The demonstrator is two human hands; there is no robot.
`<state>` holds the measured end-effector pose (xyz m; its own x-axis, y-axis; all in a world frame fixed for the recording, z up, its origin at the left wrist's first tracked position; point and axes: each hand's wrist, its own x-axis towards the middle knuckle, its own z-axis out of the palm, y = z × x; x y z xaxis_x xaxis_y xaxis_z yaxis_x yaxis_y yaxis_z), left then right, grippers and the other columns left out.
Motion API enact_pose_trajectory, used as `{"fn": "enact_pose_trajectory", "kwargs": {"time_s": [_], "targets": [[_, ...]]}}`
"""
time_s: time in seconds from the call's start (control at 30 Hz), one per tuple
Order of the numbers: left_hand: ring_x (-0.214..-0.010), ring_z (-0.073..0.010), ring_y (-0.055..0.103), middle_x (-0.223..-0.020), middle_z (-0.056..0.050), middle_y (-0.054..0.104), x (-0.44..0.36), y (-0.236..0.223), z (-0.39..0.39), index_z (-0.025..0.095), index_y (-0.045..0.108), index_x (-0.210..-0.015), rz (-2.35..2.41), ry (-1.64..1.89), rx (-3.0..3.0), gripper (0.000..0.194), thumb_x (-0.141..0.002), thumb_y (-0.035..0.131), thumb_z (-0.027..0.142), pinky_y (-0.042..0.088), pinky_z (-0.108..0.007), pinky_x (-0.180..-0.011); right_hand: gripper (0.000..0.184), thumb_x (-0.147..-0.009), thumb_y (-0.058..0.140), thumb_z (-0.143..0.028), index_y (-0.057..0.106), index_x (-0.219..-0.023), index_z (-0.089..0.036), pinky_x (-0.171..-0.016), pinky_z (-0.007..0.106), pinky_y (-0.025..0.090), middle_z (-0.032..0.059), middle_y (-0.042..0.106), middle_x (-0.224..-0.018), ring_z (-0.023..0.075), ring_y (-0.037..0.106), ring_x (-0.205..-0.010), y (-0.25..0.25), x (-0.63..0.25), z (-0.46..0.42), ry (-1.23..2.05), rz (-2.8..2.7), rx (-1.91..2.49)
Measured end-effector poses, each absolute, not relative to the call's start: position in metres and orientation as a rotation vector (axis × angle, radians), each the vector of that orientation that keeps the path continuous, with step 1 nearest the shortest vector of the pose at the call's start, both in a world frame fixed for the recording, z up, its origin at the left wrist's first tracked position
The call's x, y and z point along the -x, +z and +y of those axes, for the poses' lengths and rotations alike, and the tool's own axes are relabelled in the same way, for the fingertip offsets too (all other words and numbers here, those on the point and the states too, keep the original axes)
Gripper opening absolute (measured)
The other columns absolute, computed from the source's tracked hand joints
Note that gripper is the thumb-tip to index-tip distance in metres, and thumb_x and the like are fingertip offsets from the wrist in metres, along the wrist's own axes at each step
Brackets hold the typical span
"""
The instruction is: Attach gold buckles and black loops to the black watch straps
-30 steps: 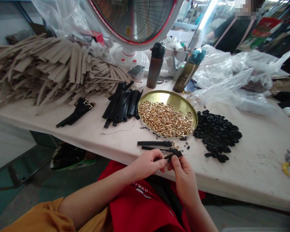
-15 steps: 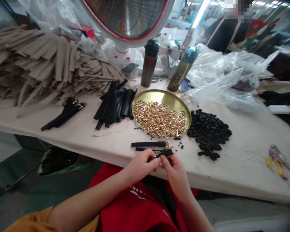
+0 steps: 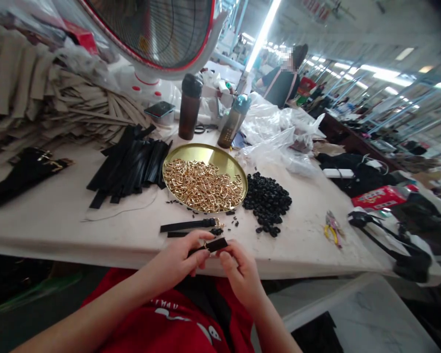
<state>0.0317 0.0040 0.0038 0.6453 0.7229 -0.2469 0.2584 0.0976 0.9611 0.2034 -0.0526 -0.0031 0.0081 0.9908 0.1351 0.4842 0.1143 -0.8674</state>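
Note:
My left hand [image 3: 185, 257] pinches a short black strap [image 3: 217, 244] near the table's front edge, with a glint of gold metal by the fingers. My right hand [image 3: 240, 272] has its thumb and fingers closed at the strap's right end. Just beyond the hands lies a black strap with a gold buckle [image 3: 187, 225], and a second black strap [image 3: 176, 235] is partly hidden behind my left hand. Farther back, a round gold tray [image 3: 220, 153] holds a heap of small gold buckles [image 3: 205, 186]. Black loops [image 3: 267, 201] are piled to its right.
Black straps [image 3: 128, 162] lie left of the tray, near finished-looking buckled straps [image 3: 21, 171]. Beige strips [image 3: 76, 103], a fan [image 3: 157, 39] and two bottles [image 3: 190, 108] [image 3: 234, 122] stand behind. Yellow-handled pliers [image 3: 331, 230] and a red box [image 3: 380, 197] are at right. A person [image 3: 281, 83] is in the background.
The view has swung to the right, so the table's contents appear farther left. The held strap's end now shows flat between my hands, and my right hand sits lower along it.

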Motion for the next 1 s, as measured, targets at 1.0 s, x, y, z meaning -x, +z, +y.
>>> {"fn": "enact_pose_trajectory", "kwargs": {"time_s": [1.0], "targets": [[-0.049, -0.0072, 0.04, -0.055, 0.007, 0.044, -0.049, 0.011, 0.009, 0.017, 0.051, -0.082, 0.96, 0.597, -1.382, 0.019, -0.079, 0.046, 0.035, 0.033, -0.018, -0.049, 0.019, -0.073, 0.063, -0.034, 0.054, -0.084, -0.021, -0.062, 0.027, 0.042, 0.0018, 0.063, -0.08, 0.0112, 0.051, -0.061, -0.003, -0.227, -0.035, 1.243, -0.829, 1.303]]}}
